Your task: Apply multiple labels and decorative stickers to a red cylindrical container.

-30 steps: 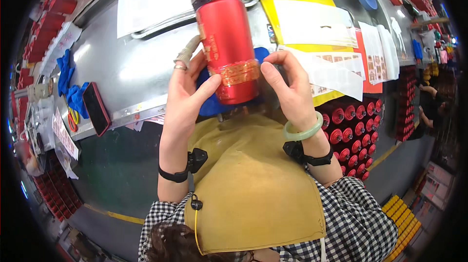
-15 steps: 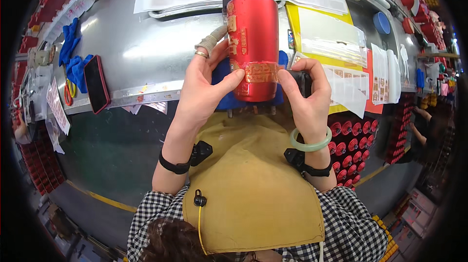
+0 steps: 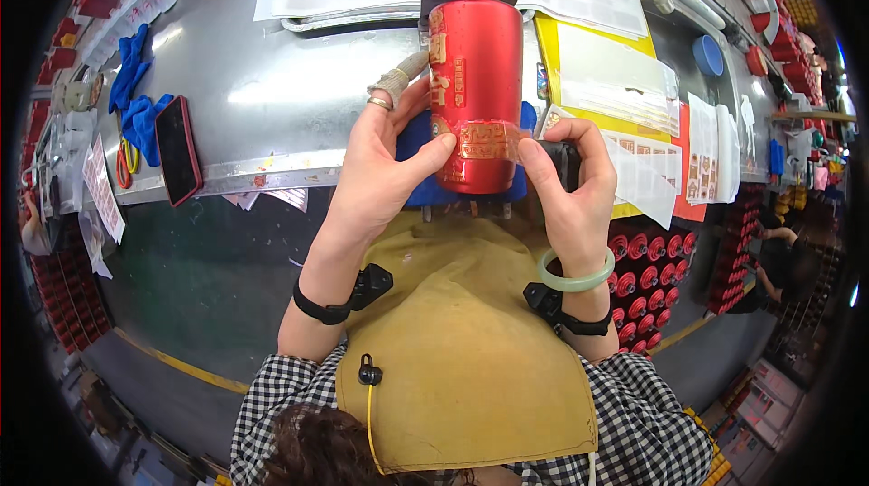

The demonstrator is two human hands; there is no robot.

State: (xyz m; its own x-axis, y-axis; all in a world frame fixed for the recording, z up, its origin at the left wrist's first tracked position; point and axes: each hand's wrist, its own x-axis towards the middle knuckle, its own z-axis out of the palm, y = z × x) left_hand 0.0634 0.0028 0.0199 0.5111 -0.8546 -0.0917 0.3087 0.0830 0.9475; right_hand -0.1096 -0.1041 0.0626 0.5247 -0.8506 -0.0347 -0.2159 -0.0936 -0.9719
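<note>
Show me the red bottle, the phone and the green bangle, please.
Red bottle (image 3: 487, 83), head view, middle of its body.
Phone (image 3: 179, 150), head view, middle of its dark screen.
Green bangle (image 3: 577, 284), head view, front of its band.

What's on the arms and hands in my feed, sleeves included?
Left hand: greyish-beige finger wrap and a metallic ring. Right hand: pale green bangle at the wrist. Both forearms: black straps with angular black mounts. Sleeves: black-and-white check.
</note>
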